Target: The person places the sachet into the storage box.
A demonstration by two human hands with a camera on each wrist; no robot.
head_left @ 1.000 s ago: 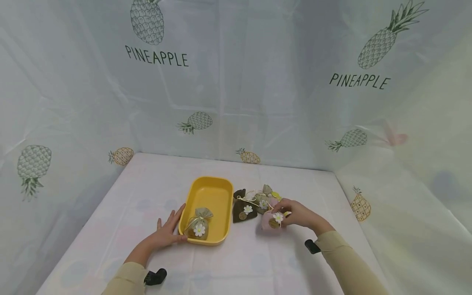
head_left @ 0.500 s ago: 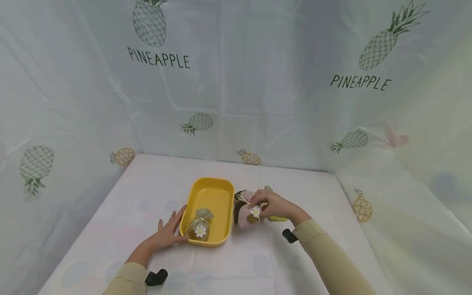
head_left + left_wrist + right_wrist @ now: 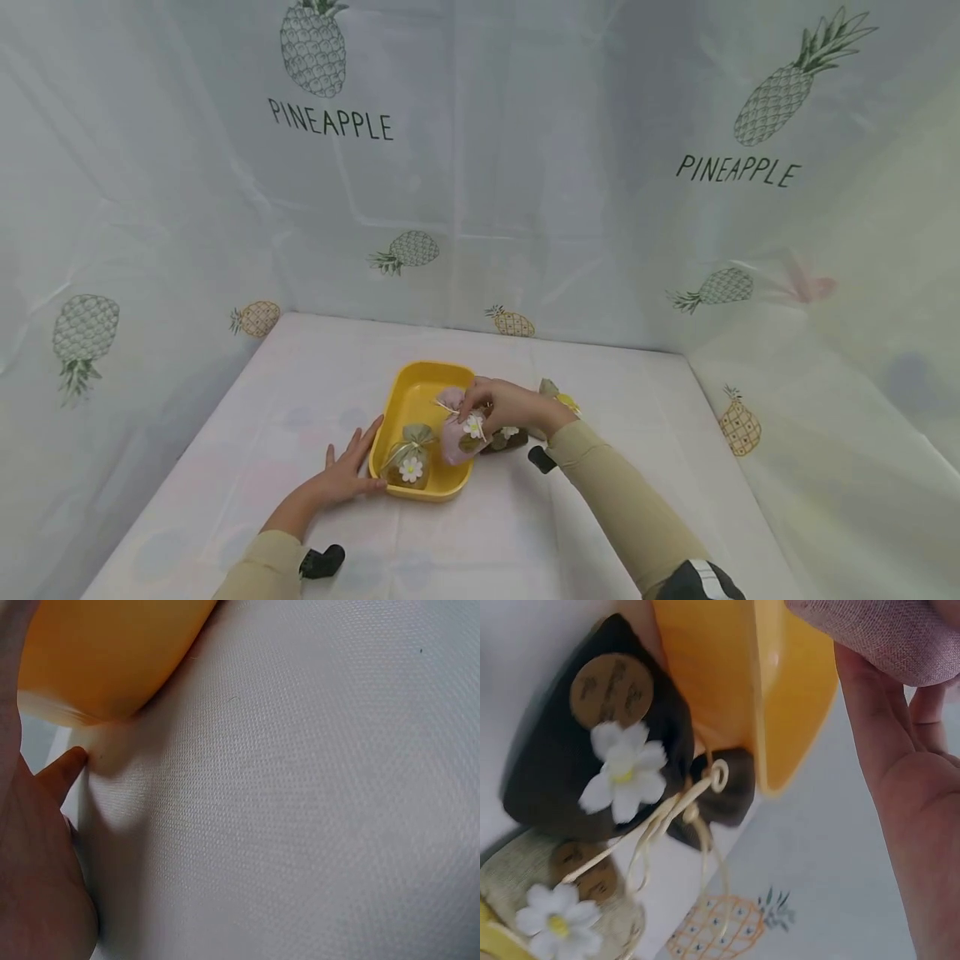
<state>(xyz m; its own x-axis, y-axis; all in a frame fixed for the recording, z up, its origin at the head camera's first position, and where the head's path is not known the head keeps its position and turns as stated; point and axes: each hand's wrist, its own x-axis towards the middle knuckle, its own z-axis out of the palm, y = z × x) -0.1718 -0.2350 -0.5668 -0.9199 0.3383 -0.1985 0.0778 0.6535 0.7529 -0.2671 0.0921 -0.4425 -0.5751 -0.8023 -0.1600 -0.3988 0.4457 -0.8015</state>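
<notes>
Two hands: right hand (image 3: 501,406) pinching pink sachet (image 3: 456,433) above yellow tray (image 3: 420,393), left hand (image 3: 343,475) flat against it; dark sachet (image 3: 607,761) clear only at wrist.

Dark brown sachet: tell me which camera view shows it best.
The right wrist view. There the dark brown sachet fills the frame, with its white flower, round tag and cream tie clear, lying beside the yellow tray. In the head view the right hand hides most of it. The left wrist view shows none of it.
</notes>
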